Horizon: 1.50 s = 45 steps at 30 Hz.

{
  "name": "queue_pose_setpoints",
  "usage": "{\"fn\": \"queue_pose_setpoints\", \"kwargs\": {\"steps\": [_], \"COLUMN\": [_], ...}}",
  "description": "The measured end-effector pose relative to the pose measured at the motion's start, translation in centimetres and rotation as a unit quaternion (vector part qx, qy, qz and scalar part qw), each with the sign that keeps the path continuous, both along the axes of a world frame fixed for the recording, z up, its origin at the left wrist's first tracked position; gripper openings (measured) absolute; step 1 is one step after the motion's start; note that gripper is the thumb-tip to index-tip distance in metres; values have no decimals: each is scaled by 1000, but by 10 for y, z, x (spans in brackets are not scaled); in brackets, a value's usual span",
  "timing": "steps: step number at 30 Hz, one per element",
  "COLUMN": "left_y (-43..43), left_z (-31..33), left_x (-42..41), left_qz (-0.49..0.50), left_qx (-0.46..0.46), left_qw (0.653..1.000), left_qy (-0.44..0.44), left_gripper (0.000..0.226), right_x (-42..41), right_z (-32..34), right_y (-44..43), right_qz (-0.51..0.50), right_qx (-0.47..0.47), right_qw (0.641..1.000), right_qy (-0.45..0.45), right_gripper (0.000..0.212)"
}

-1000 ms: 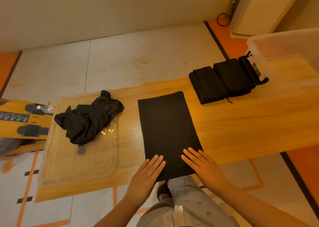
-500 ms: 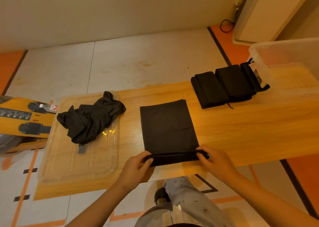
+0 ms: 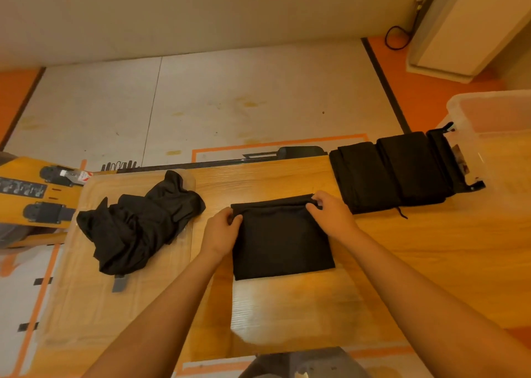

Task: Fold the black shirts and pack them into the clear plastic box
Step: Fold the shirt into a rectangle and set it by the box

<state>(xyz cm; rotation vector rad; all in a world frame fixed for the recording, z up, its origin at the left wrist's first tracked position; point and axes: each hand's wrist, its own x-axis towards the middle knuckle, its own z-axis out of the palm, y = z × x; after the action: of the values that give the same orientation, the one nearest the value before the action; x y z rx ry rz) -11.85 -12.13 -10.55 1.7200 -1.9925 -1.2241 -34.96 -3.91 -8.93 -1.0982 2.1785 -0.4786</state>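
1. Half-folded black fabric shirt (image 3: 283,239): a flat rectangle at the middle of the light wooden surface (image 3: 431,262), with its crease toward the person and its free edge on the far side.
2. Left hand (image 3: 219,231): the fingers (image 3: 236,220) and thumb are curled, pinching the far-left corner of the shirt.
3. Right hand (image 3: 330,214): the fingers (image 3: 314,205) are likewise curled, pinching the far-right corner.
4. Step in hand, as judged: setting the upper layer squarely on the lower. To do it well:
   - Lower both corners together and level.
   - Keep the cloth taut between the hands so that no wrinkle is trapped.
   - Match the far edges and the sides before letting go.
   - Press flat from the crease outward.
5. Row of folded black shirts (image 3: 393,173): this lies to the right on the surface, just beside the clear plastic box (image 3: 494,136). The present bundle should finish at a similar width, so that all of them pack evenly.
6. Heap of crumpled black shirts (image 3: 138,222): this rests to the left on a clear plastic tray (image 3: 86,306). Folding is judged only partly complete, and packing not yet begun.
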Motion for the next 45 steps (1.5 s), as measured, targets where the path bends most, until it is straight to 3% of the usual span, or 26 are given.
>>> {"fn": "queue_pose_setpoints", "kwargs": {"steps": [10,14,17,19,21,23,26,29,33,39,43,45], "left_y": [-7,0,8,19,34,47,50,48,44,27,-22,-38], "left_z": [-18,-16,-10,-5,-8,-24,-47,-54,-57,-56,-55,-47], "left_x": [-7,-9,-8,-14,-26,-34,-31,-27,-22,-16,-6,-5], "left_qz": [-33,4,53,19,-67,-130,-155,-161,-89,-155,-316,-332], "left_qx": [-73,-89,-144,-219,-255,-252,-229,-229,-206,-215,-283,-316], "left_qw": [986,982,977,968,960,954,949,942,948,939,875,854], "left_qy": [-148,-169,-151,-120,-95,-102,-148,-183,-224,-221,-233,-244], "left_gripper": [11,16,20,19,26,44,57,57,60,60,61,62], "right_x": [-3,-4,0,10,33,59,68,54,45,21,21,28], "right_z": [-24,-27,-20,-14,-14,-34,-63,-66,-64,-60,-56,-51], "right_y": [-12,-12,-9,-8,-8,-7,-3,-1,-3,11,42,68], "right_qz": [50,38,-40,-65,21,172,298,281,235,169,131,111], "right_qx": [29,68,-26,-121,-193,-214,-132,-71,-17,26,50,62], "right_qw": [985,971,980,980,972,945,915,922,933,946,946,950], "right_qy": [164,226,192,144,130,176,239,257,273,276,294,284], "right_gripper": [31,39,33,22,12,21,43,52,55,59,60,63]}}
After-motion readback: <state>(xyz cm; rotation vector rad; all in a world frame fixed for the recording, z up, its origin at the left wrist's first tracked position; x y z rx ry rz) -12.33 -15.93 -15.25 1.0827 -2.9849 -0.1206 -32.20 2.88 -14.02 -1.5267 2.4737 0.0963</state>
